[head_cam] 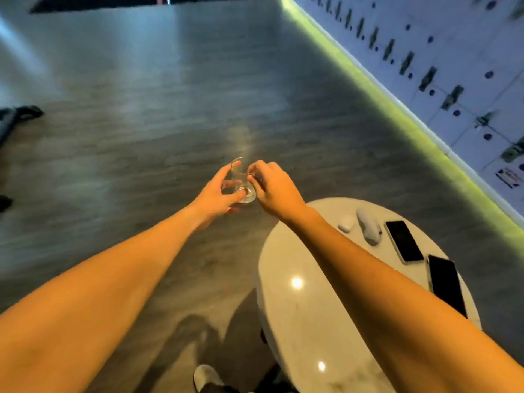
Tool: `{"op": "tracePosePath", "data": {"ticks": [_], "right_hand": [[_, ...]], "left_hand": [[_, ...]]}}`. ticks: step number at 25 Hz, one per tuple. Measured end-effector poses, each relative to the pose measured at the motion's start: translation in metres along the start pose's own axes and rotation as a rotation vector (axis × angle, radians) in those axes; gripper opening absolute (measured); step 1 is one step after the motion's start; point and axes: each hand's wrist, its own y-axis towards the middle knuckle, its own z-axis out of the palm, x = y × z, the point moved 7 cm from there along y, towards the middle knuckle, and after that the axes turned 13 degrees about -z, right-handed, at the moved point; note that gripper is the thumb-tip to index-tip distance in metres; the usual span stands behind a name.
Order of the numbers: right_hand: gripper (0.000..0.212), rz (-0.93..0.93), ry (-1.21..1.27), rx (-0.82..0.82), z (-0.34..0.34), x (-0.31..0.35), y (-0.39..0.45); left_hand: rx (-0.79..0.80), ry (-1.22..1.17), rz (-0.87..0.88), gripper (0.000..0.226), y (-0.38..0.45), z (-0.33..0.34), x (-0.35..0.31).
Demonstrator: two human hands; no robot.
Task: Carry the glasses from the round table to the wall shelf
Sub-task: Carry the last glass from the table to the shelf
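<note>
Grey wood-look floor (170, 89) w/ a soft sheen, yellow-green light strip (377, 80) along the base of a white locker wall (442, 52) on the right, blurry dark furniture leg (17, 114) far left

I can read no text, brand or number anywhere in this view. A small white label (509, 177) with dark print sits low on the white locker wall (453, 52) at the right edge, but its lines are too blurred for me to make out. The dark plates and round dots repeated on the locker doors show no legible characters. Both phones lying on the round surface (306, 279) have black, blank screens, one (404, 241) behind the other (446, 285).
</note>
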Motion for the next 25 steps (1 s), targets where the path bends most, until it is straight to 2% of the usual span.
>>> {"op": "tracePosePath", "data": {"ticks": [7,15,25], "right_hand": [[0.018,-0.276,0.014,-0.011,0.051,0.156,0.151],[0.015,-0.499,0.12,0.091,0.158,0.292,0.276],[0.019,-0.771,0.186,0.227,0.287,0.427,0.467]], "left_hand": [[-0.245,0.022,0.142,0.072,-0.053,-0.206,-0.051],[-0.494,-0.038,0.126,0.074,-0.101,-0.401,-0.043],[-0.815,-0.072,0.079,0.076,-0.106,-0.643,-0.047]]}}
